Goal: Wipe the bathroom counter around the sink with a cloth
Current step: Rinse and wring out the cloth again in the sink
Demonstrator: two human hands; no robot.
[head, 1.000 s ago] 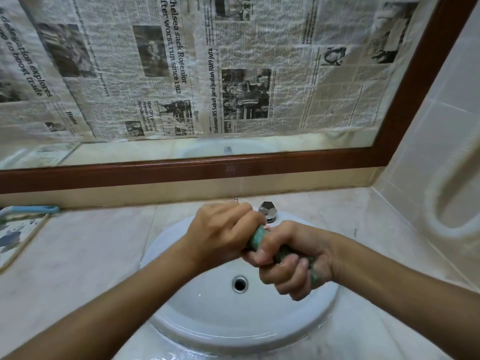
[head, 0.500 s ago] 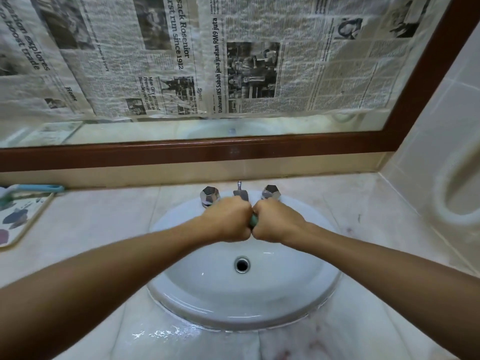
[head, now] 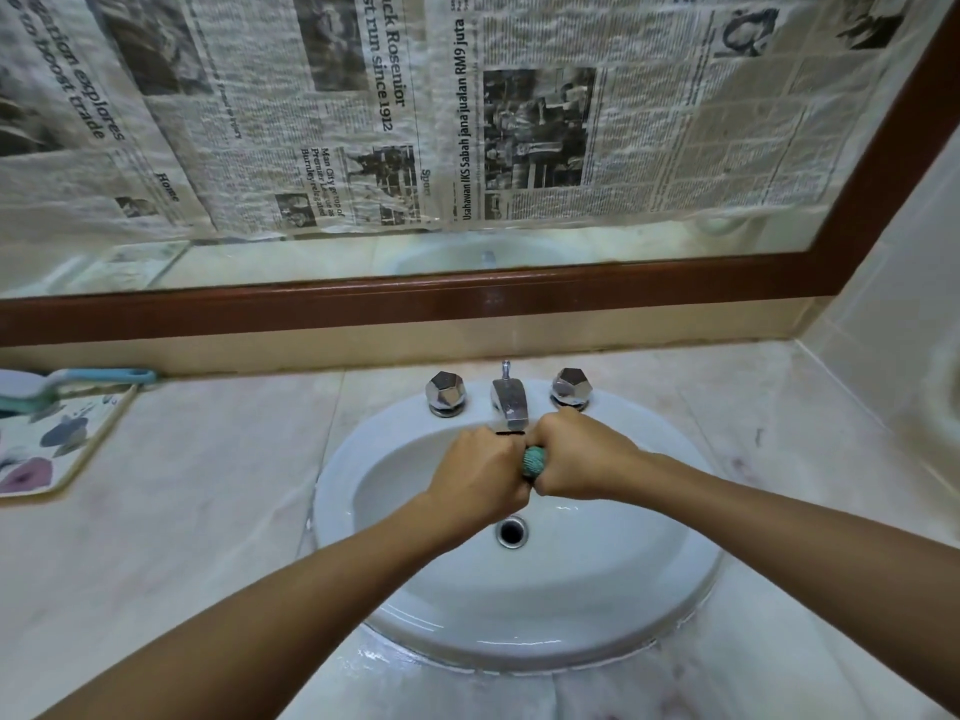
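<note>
Both hands are clenched into fists, knuckles up and nearly touching. The left hand [head: 478, 472] and right hand [head: 582, 454] each grip one end of a rolled green cloth [head: 534, 461], of which only a short twisted stub shows between them. They hold it over the back of the white sink [head: 332, 491], just in front of the chrome spout [head: 509, 402] and above the drain [head: 511, 531]. My guess is that this is wringing, with the basin there to catch the water rather than the marble counter [head: 208, 485], whose front edge already glistens wet.

A second earlier the fists were rotated against each other nearer the front of the basin, with more of the cloth showing. Now they sit level and farther back, so both faceted tap knobs [head: 445, 391] are visible. The counter around the sink is not yet being wiped.
</note>
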